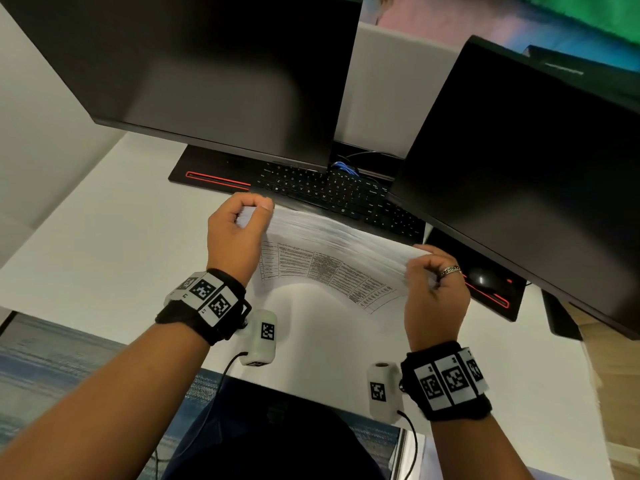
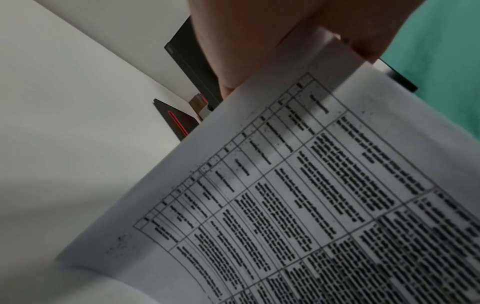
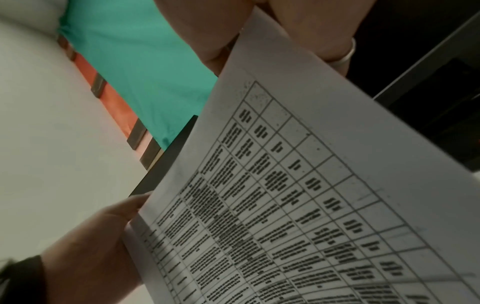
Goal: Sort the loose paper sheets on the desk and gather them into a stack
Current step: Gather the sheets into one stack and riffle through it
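Head view: left hand [image 1: 239, 233] and right hand [image 1: 433, 292] pinch the white printed paper sheets [image 1: 332, 258] before the black keyboard [image 1: 332, 192], probably squaring them; next, tap edges level.

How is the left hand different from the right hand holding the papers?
The left hand grips the paper stack at its far left corner, up near the keyboard; the right hand grips the right end, nearer the person. The right hand wears a ring; no ring shows on the left hand. Both pinch the same stack, standing on edge on the desk.
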A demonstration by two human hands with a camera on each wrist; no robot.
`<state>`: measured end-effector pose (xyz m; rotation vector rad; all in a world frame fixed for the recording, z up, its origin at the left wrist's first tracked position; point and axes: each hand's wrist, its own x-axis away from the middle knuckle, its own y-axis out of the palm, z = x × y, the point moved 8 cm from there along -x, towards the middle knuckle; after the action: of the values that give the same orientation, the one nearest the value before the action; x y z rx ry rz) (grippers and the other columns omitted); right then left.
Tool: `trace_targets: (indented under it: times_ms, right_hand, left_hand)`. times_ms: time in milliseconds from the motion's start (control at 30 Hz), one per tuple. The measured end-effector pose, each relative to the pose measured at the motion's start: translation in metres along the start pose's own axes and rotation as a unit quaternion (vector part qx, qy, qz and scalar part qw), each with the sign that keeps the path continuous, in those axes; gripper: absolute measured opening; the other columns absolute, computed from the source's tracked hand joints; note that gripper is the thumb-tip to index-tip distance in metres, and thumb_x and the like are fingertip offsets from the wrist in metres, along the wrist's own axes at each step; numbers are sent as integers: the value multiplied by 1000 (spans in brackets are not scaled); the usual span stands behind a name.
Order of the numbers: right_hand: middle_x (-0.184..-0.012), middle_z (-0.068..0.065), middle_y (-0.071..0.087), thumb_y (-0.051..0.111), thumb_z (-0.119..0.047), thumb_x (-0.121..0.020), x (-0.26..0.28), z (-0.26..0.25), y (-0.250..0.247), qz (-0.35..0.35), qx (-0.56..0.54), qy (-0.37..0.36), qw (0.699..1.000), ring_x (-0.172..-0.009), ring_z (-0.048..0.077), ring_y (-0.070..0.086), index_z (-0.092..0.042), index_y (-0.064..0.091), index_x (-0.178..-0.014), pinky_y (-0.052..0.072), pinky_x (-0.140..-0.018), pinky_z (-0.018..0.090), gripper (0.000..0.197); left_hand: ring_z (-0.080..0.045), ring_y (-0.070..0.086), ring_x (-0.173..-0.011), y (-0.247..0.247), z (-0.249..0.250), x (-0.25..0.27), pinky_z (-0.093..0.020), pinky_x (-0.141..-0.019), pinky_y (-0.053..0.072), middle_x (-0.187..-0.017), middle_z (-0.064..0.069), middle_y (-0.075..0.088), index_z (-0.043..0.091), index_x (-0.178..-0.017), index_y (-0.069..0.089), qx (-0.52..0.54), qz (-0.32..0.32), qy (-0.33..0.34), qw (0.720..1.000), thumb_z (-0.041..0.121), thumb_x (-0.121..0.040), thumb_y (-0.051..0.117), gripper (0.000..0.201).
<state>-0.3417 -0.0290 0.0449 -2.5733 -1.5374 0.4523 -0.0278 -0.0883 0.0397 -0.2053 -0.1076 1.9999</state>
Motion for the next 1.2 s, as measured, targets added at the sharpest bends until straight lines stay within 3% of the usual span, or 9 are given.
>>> trace_targets:
  times_ms: [167, 300, 433, 533, 700, 833, 967, 1067, 1200]
  right_hand:
    - [-81, -17, 67, 68, -12, -90, -5, -5, 3, 28, -60, 51, 996, -75, -4, 63, -29, 61, -88, 52, -66, 14, 18]
    - [-75, -7, 65, 72, -20, -87, -8, -1, 2, 49, -37, 83, 995, -65, 6, 62, -27, 64, -78, 52, -55, 18, 14]
    - [-68, -1, 58, 71, -14, -87, -8, 2, 0, 66, -72, 116, 988, -52, 3, 51, -22, 67, -77, 44, -47, 15, 13]
    - [-67, -2, 63, 74, -15, -86, -7, -2, 2, 69, -66, 109, 989, -53, 0, 57, -18, 65, -69, 47, -49, 13, 19]
    - [-63, -15, 63, 69, -7, -84, -7, 3, 1, 64, -40, 115, 991, -53, -1, 53, -26, 67, -73, 47, -51, 16, 23]
    - [-70, 3, 69, 76, -22, -83, -6, 7, 3, 66, -43, 124, 989, -61, 10, 62, -10, 69, -68, 53, -56, 24, 21]
    - [-68, -8, 72, 75, -3, -79, -8, 6, 4, 60, -65, 119, 989, -62, 0, 65, -16, 67, -62, 53, -61, 17, 24]
    - [-67, -10, 71, 74, -1, -79, -6, 5, 4, 41, -43, 97, 994, -63, 1, 65, -16, 64, -60, 53, -58, 16, 27]
    - [-83, -5, 72, 73, 2, -80, -6, 5, 1, 48, -41, 84, 994, -68, -3, 64, -18, 59, -66, 51, -59, 13, 28]
  left_hand:
    - [-10, 61, -85, 2, 2, -3, -33, -88, 50, -89, 3, 68, 13, -89, 68, 21, -8, 2, 1000, 14, -86, 65, 5]
    - [-3, 60, -82, 4, 2, -5, -24, -83, 49, -85, 8, 68, 17, -87, 70, 38, -13, -14, 999, 13, -89, 64, 6]
    - [-5, 62, -83, 2, -2, -9, -28, -86, 51, -83, 7, 69, 18, -86, 72, 35, -5, -28, 999, 24, -91, 66, 10]
    - [-6, 63, -83, 3, -2, -9, -29, -86, 52, -84, 5, 71, 18, -82, 72, 31, -11, -33, 999, 22, -89, 67, 10]
    - [-5, 62, -84, 4, -3, -9, -26, -86, 49, -85, 6, 70, 17, -85, 72, 36, -9, -37, 999, 18, -88, 66, 7]
    - [-8, 64, -86, 4, -7, -11, -28, -86, 49, -86, 2, 72, 14, -82, 74, 32, -12, -42, 999, 21, -88, 65, 13]
    - [-9, 64, -88, 4, -8, -13, -28, -88, 50, -87, 2, 73, 19, -81, 74, 26, -11, -41, 999, 21, -87, 65, 10]
    - [-8, 64, -87, 4, -8, -13, -28, -88, 50, -87, 3, 72, 21, -80, 73, 30, -8, -43, 999, 22, -87, 65, 10]
    - [-7, 64, -89, 5, -7, -13, -25, -88, 48, -88, 5, 71, 22, -82, 72, 24, -4, -38, 999, 19, -89, 62, 12]
